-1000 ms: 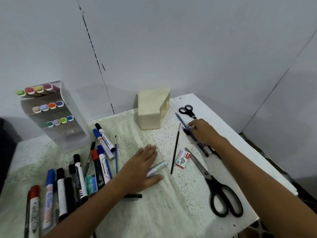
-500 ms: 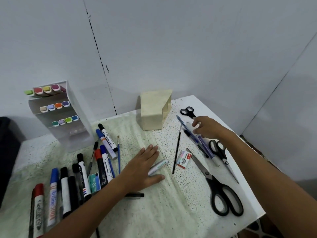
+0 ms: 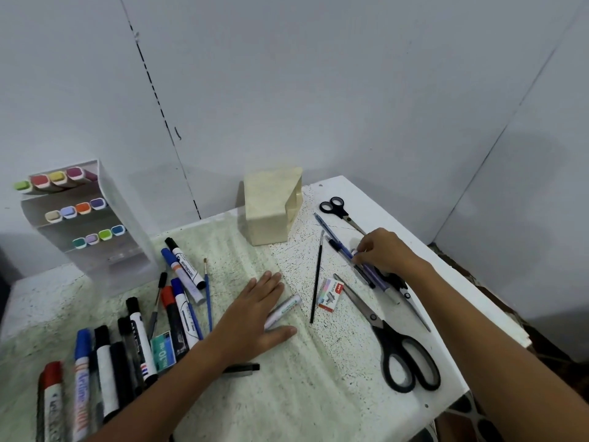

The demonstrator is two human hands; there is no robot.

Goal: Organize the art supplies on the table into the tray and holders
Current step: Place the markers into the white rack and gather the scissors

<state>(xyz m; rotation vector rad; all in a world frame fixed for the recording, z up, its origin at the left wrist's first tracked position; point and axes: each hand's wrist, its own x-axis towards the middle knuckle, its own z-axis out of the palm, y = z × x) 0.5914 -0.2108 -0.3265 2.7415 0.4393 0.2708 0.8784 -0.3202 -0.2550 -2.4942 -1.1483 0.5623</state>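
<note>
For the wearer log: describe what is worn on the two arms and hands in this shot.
Nothing is worn that shows. The left hand and right hand are bare, without gloves, rings or watch in view. Both forearms are bare too, with no sleeve or cuff showing up to the picture's lower edge. No bands or markings are visible.

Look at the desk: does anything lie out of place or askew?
Yes. The cream holder lies tipped on its side, opening facing right, so nothing can stand in it. Markers and large scissors sprawl loose on the table, while the clear rack keeps its markers in rows.
</note>
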